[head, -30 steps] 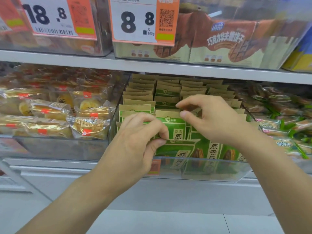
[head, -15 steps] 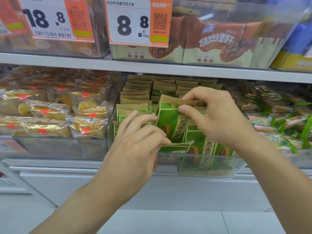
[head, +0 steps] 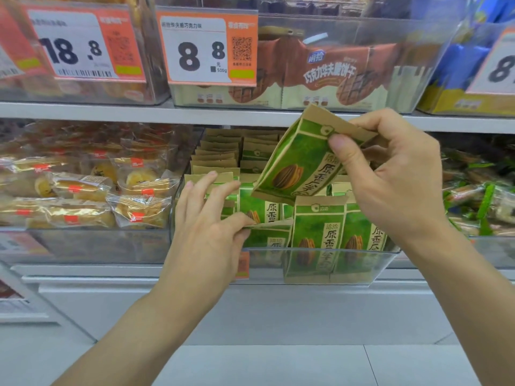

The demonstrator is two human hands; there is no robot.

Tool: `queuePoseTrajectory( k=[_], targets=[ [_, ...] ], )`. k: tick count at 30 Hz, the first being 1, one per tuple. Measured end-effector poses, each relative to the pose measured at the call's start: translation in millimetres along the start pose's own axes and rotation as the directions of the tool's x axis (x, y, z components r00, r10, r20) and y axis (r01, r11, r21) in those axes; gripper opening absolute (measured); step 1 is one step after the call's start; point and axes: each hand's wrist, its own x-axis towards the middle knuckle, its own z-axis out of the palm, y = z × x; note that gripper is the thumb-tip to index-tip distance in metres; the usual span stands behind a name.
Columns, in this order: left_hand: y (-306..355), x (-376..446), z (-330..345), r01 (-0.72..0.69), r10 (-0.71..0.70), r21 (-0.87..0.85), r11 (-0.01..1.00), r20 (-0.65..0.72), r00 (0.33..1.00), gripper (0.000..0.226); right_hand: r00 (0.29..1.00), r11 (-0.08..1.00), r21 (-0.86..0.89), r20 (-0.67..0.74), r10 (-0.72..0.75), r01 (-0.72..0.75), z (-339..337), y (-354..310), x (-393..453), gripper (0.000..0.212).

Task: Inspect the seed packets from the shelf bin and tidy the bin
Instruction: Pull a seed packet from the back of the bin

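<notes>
- right hand (head: 395, 176) pinches a green seed packet (head: 301, 162) by its top flap, tilted, lifted above the bin (head: 320, 263)
- left hand (head: 206, 227), fingers mostly straight, rests on the packets (head: 315, 232) standing below it

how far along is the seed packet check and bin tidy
Early. One green seed packet is out, pinched at its top by the right hand. The left hand touches packets in the clear bin, where front packets lean unevenly; those need straightening.
</notes>
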Motion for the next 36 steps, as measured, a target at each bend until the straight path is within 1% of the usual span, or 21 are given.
queuePoseTrajectory(
  k=[1,2,4,6,8,11,13,15,16,17,18,19,21,22,23,25,26,28,30,32,36],
  targets=[
    [0,-1,1,0.001,-0.001,-0.004,1.0,-0.012,1.0,0.004,1.0,1.0,0.006,-0.017,-0.003,0.004,-2,-1,0,0.012],
    [2,-2,1,0.009,-0.01,-0.024,1.0,-0.023,1.0,0.006,0.999,1.0,0.016,-0.038,-0.011,0.011,-3,-2,0,0.012],
    [7,-6,-1,0.022,-0.027,-0.098,0.995,-0.048,0.998,0.021,0.995,0.998,0.055,-0.096,-0.025,0.03,-7,-6,0,0.015],
    [16,-7,-7,0.021,-0.047,-0.199,0.98,-0.123,0.991,0.027,0.984,0.992,0.113,-0.172,-0.034,0.054,-12,-12,-1,0.022],
    [26,-7,-17,0.009,-0.079,-0.299,0.954,-0.223,0.972,0.025,0.974,0.982,0.169,-0.224,-0.041,0.08,-18,-17,-2,0.023],
    [36,-10,-27,-0.029,-0.135,-0.435,0.9,-0.342,0.93,0.016,0.981,0.967,0.244,-0.193,-0.026,0.074,-28,-22,-6,0.021],
    [42,-16,-31,-0.057,-0.172,-0.568,0.821,-0.341,0.924,0.014,0.995,0.957,0.29,-0.098,0.022,0.007,-35,-25,-14,0.017],
    [50,-23,-30,-0.018,-0.225,-0.697,0.717,-0.255,0.94,0.015,0.993,0.929,0.35,0.056,0.103,-0.116,-41,-24,-28,0.011],
    [57,-27,-30,0.058,-0.272,-0.752,0.657,-0.165,0.948,0.017,0.976,0.904,0.376,0.155,0.156,-0.204,-44,-22,-36,0.011],
    [65,-31,-28,0.167,-0.323,-0.794,0.584,-0.039,0.945,0.02,0.943,0.873,0.385,0.257,0.211,-0.3,-46,-21,-45,0.018],
    [73,-37,-24,0.3,-0.365,-0.816,0.494,0.119,0.923,0.023,0.898,0.844,0.368,0.355,0.261,-0.391,-47,-20,-55,0.027],
    [80,-42,-19,0.445,-0.385,-0.804,0.394,0.295,0.874,0.026,0.846,0.809,0.341,0.427,0.319,-0.478,-46,-18,-65,0.031],
    [90,-49,-7,0.674,-0.342,-0.696,0.246,0.589,0.733,0.034,0.749,0.702,0.315,0.464,0.473,-0.638,-41,-13,-89,0.026],
    [91,-53,-1,0.749,-0.302,-0.632,0.199,0.688,0.66,0.036,0.687,0.621,0.31,0.45,0.571,-0.72,-37,-9,-104,0.025],
    [92,-55,4,0.805,-0.268,-0.573,0.154,0.76,0.592,0.035,0.603,0.524,0.301,0.437,0.667,-0.797,-33,-6,-119,0.027],
    [88,-60,14,0.87,-0.228,-0.484,0.098,0.84,0.493,0.033,0.431,0.347,0.263,0.432,0.792,-0.9,-29,4,-145,0.027],
    [87,-63,19,0.889,-0.22,-0.449,0.095,0.861,0.458,0.034,0.365,0.287,0.237,0.435,0.823,-0.928,-29,7,-155,0.023],
    [85,-70,29,0.91,-0.206,-0.395,0.127,0.887,0.414,0.035,0.278,0.212,0.197,0.427,0.86,-0.957,-29,12,-170,0.013],
    [87,-76,39,0.915,-0.181,-0.367,0.168,0.901,0.395,0.026,0.237,0.17,0.192,0.419,0.877,-0.967,-29,15,-177,0.01],
    [90,-81,47,0.915,-0.18,-0.353,0.196,0.904,0.387,0.022,0.225,0.162,0.181,0.421,0.879,-0.97,-29,16,-181,0.01],
    [92,-82,57,0.922,-0.241,-0.351,0.162,0.892,0.382,0.016,0.202,0.142,0.167,0.431,0.88,-0.976,-28,21,-181,0.02]
  ],
)
